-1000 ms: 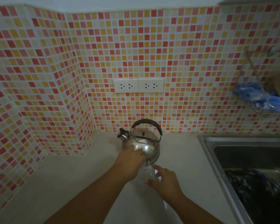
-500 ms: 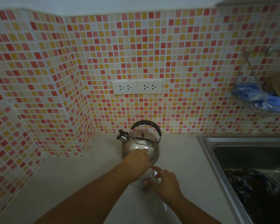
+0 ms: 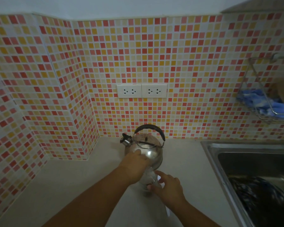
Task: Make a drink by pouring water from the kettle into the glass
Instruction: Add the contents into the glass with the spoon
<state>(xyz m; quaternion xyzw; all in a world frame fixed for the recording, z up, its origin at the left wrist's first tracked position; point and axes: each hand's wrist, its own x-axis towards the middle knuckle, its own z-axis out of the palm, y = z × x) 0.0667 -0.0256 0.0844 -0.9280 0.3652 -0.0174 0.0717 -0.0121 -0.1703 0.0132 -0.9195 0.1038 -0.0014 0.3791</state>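
Note:
A shiny steel kettle (image 3: 152, 150) with a black arched handle and a spout pointing left stands on the pale counter by the tiled wall. My left hand (image 3: 134, 163) lies against its front, fingertips on the metal body. Just in front of the kettle stands a clear glass (image 3: 147, 181), partly hidden behind my left hand. My right hand (image 3: 168, 185) holds the glass from the right, with thumb and forefinger around it. I cannot tell what is in the glass.
A steel sink (image 3: 210, 154) with dark items inside lies to the right. A wire rack (image 3: 259, 112) holding blue cloths hangs on the wall above it. Two white sockets (image 3: 142, 90) sit above the kettle. The tiled wall juts out at the left.
Almost nothing. My left fingers shifted slightly on the kettle's body; my right hand stays on the glass, and kettle and glass have not moved.

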